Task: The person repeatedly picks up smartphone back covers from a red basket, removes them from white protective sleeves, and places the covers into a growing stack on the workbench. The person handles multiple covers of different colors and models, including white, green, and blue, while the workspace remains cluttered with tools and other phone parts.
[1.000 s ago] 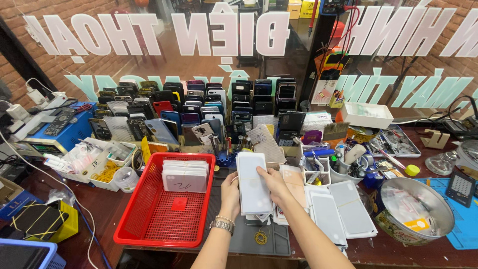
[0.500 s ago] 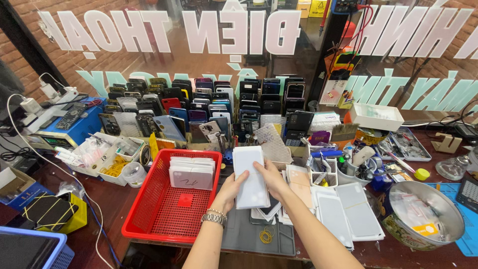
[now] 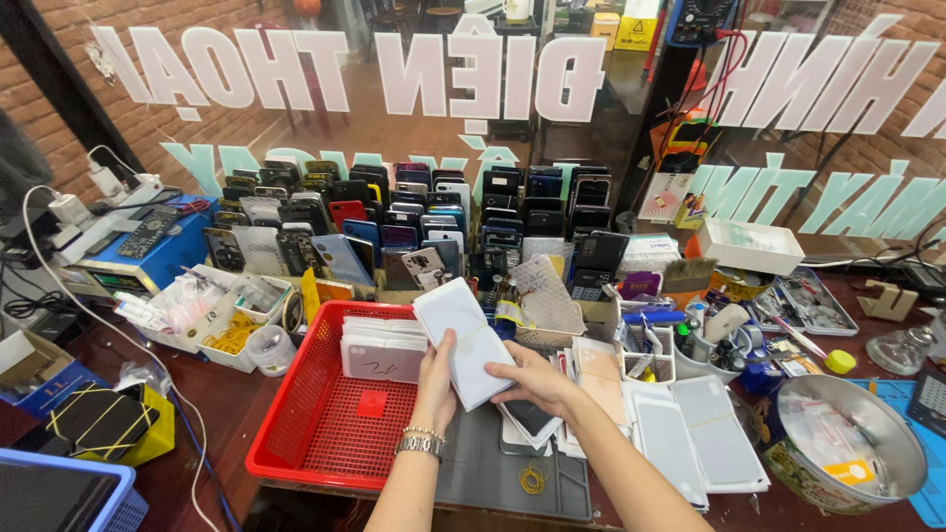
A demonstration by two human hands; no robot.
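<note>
A dark wooden counter point(image 3: 212, 409) carries a red plastic basket point(image 3: 315, 433) just left of the hands point(image 3: 483, 379), a grey work mat point(image 3: 493, 473) beneath them, flat white packets point(image 3: 690, 438) and a metal bowl point(image 3: 852, 443) to their right, and rows of phones point(image 3: 394, 222) beyond them.

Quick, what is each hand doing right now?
Left hand: closed on the stack of white flat packets.
Right hand: closed on the same stack.

A red plastic mesh basket point(image 3: 296, 443) sits left of the hands; a round metal bowl point(image 3: 892, 443) lies far right.
</note>
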